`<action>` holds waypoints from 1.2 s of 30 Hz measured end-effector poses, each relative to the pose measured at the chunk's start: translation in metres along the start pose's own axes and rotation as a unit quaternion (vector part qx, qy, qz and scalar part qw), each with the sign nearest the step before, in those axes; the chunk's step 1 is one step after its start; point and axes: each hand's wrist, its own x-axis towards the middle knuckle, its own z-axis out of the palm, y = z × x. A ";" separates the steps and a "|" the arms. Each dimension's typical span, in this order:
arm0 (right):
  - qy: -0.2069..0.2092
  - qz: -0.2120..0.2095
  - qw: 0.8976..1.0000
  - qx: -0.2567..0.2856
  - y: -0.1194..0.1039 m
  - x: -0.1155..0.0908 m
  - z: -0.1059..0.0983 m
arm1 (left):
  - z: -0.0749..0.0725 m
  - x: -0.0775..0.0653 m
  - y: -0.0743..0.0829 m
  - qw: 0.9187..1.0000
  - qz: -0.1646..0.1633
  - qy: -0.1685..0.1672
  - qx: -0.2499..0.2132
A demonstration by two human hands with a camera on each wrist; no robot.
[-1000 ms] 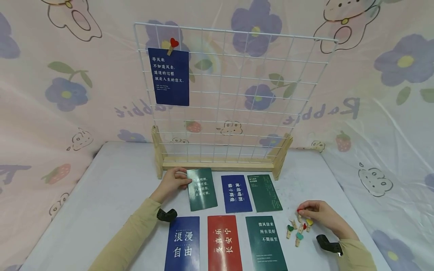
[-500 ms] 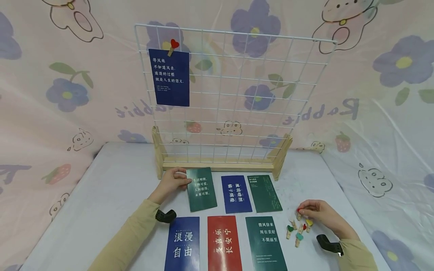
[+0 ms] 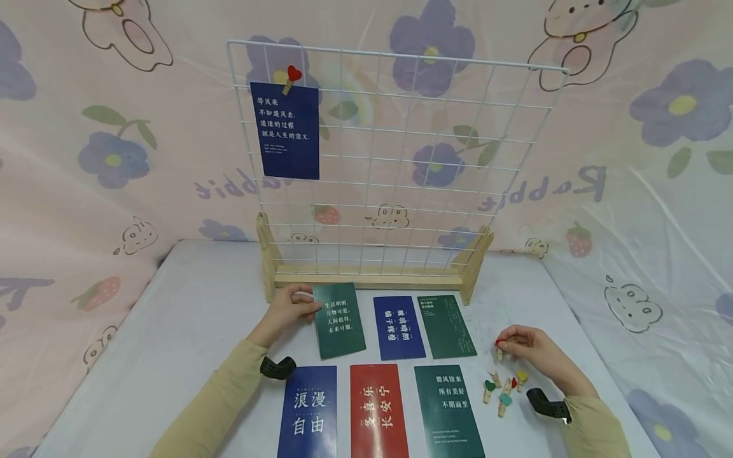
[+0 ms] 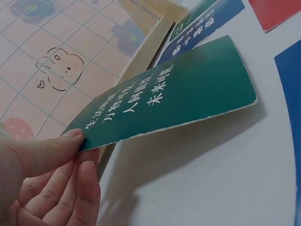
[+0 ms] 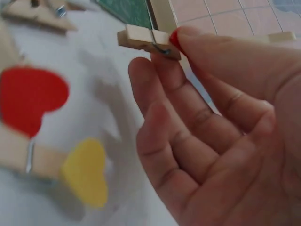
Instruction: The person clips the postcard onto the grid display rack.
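Note:
My left hand [image 3: 286,312] pinches a green card [image 3: 339,321] with white writing by its left edge. In the left wrist view that green card [image 4: 188,89] is tilted and raised off the table, with a shadow beneath it. At the right, my right hand [image 3: 541,356] pinches a small wooden clothespin [image 3: 499,352] that has a red heart. Seen from the right wrist, the clothespin [image 5: 146,38] sits between thumb and fingertips, its heart mostly behind the thumb. Several other heart clothespins [image 3: 504,404] lie on the table just below this hand.
A white wire grid [image 3: 401,121] stands in a wooden base [image 3: 366,280] at the back. A blue card [image 3: 286,133] hangs on it from a red-heart clothespin [image 3: 292,77]. Between my hands lie a blue card [image 3: 399,327], a red card [image 3: 379,413] and several others.
My right hand has lifted the red-heart clothespin from the pile, moving slightly up and left. My left hand and the green card have shifted slightly left.

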 end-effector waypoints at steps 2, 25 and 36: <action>0.003 -0.001 1.000 -0.001 -0.003 0.002 0.001 | -0.001 -0.002 0.000 1.000 0.003 -0.003 -0.001; -0.003 -0.039 0.999 0.012 -0.025 0.019 0.013 | -0.002 -0.004 0.005 1.000 0.001 0.001 -0.028; -0.003 -0.059 0.998 -0.019 -0.039 0.028 0.017 | 0.001 -0.008 0.016 1.000 0.008 0.004 -0.019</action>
